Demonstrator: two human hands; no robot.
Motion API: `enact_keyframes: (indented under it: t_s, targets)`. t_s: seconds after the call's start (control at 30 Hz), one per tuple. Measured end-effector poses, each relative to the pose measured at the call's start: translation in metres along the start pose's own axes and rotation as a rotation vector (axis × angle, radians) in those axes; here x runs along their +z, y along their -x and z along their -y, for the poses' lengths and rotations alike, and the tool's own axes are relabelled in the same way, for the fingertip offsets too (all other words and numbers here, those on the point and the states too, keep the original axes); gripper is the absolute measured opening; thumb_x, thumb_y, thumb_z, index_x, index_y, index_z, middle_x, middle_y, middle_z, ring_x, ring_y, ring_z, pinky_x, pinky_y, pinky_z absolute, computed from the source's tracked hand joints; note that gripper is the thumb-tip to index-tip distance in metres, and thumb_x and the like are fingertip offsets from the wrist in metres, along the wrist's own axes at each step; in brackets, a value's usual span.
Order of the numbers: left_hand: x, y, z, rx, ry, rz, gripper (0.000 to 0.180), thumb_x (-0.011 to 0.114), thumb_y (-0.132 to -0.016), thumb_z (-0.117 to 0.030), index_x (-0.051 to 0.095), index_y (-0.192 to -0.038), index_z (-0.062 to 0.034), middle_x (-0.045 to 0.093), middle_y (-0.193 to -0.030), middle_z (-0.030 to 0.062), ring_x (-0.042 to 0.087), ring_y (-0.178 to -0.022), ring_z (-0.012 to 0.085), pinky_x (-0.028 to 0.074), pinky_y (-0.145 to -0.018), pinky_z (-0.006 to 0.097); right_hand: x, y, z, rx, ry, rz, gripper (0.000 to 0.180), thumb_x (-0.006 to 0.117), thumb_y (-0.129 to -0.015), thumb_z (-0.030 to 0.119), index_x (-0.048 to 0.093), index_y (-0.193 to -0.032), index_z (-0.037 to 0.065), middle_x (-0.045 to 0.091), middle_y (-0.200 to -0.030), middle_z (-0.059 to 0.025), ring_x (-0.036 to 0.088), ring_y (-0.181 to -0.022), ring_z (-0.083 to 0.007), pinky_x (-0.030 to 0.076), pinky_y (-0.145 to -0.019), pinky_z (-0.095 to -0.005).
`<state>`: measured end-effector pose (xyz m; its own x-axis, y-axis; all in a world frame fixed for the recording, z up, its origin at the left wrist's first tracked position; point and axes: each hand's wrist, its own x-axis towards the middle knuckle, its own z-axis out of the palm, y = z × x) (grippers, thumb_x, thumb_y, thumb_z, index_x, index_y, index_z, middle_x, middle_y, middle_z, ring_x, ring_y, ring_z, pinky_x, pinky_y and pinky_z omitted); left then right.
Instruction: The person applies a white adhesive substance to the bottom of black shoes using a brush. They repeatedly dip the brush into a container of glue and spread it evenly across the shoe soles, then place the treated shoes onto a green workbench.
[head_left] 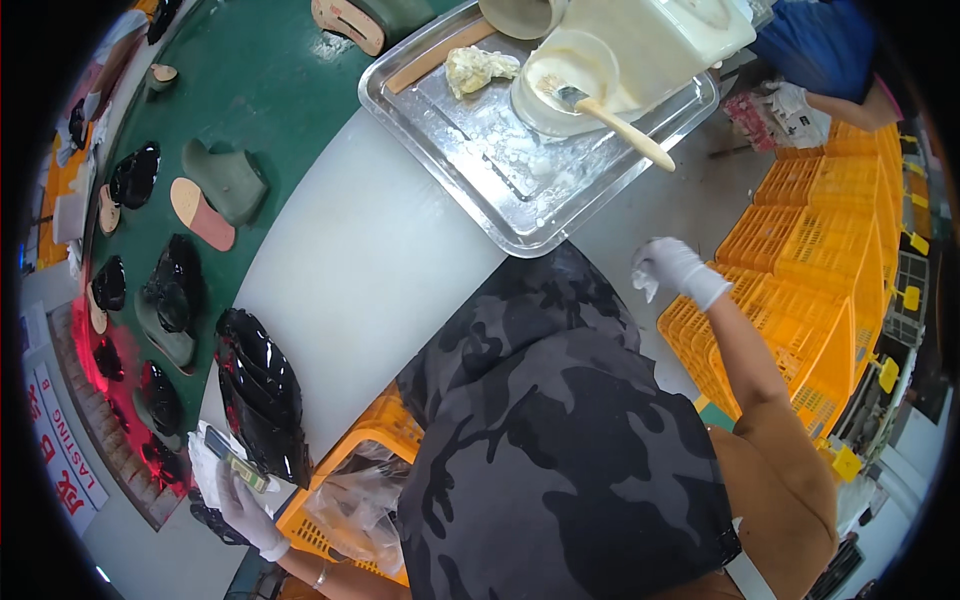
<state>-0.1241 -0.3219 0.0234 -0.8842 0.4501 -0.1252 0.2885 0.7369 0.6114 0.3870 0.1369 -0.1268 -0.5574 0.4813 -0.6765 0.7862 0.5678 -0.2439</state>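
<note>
My left hand (248, 515), in a white glove, is at the lower left by the edge of the white work surface. Its fingers close round a slim grey-and-green labelled thing (240, 466), with white paper or cloth (205, 478) beside it. Just past it lies a bundle of glossy black shoe uppers (262, 390). My right hand (676, 270), also white-gloved, hangs in the air right of my camouflage apron (560, 430). Its fingers are curled; a small white tip sticks out below, and I cannot tell whether it is glove or cloth.
A metal tray (520, 215) ahead carries a glue pot (535, 115), a wooden-handled brush (630, 135) and a white container (660, 45). Shoe lasts (225, 185) and black uppers lie on the green table (290, 120). Orange crates (770, 310) stack at right, near another person's gloved hand (788, 100).
</note>
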Motion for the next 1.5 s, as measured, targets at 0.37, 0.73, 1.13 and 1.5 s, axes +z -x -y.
enact_keyframes:
  t_s: [0.37, 0.73, 1.13, 1.5]
  targets:
    - [0.026, 0.025, 0.017, 0.126, -0.305, 0.055, 0.049, 0.051, -0.076, 0.008, 0.046, -0.124, 0.0008, 0.051, -0.122, 0.0163, 0.049, -0.112, 0.0275, 0.038, -0.095, 0.034, -0.137, 0.011, 0.187, -0.533, -0.498, -0.741, 0.02, 0.059, -0.082, 0.008, 0.057, -0.101, 0.004, 0.061, -0.084, -0.013, 0.061, -0.077, -0.0282, 0.048, -0.069, -0.0328]
    - [0.042, 0.039, -0.023, 0.181, -0.466, -0.217, 0.034, 0.062, -0.071, 0.001, 0.051, -0.103, -0.0001, 0.052, -0.101, 0.0187, 0.051, -0.095, 0.037, 0.041, -0.083, 0.04, -0.155, -0.036, 0.207, -0.583, -0.572, -0.935, 0.022, 0.049, -0.087, 0.002, 0.057, -0.108, -0.002, 0.059, -0.1, -0.0133, 0.058, -0.091, -0.0199, 0.045, -0.081, -0.0293]
    - [0.023, 0.045, -0.088, 0.351, -0.582, -0.237, 0.035, 0.057, -0.067, 0.007, 0.066, -0.095, -0.0122, 0.054, -0.083, 0.0105, 0.056, -0.076, 0.026, 0.046, -0.064, 0.032, -0.103, 0.008, 0.14, -0.095, -1.371, -0.967, 0.028, 0.05, -0.092, 0.013, 0.051, -0.118, 0.002, 0.055, -0.085, -0.0006, 0.044, -0.059, -0.0025, 0.036, -0.048, -0.0164]
    - [-0.013, 0.071, -0.054, 0.172, 0.008, -0.367, 0.024, 0.044, -0.067, 0.012, 0.051, -0.088, 0.0022, 0.05, -0.083, 0.0084, 0.048, -0.073, 0.018, 0.042, -0.07, 0.029, -0.132, -0.005, 0.138, -0.274, -1.083, -1.297, 0.021, 0.051, -0.089, 0.002, 0.055, -0.109, 0.001, 0.051, -0.083, 0.0024, 0.046, -0.07, -0.0038, 0.038, -0.061, -0.0155]
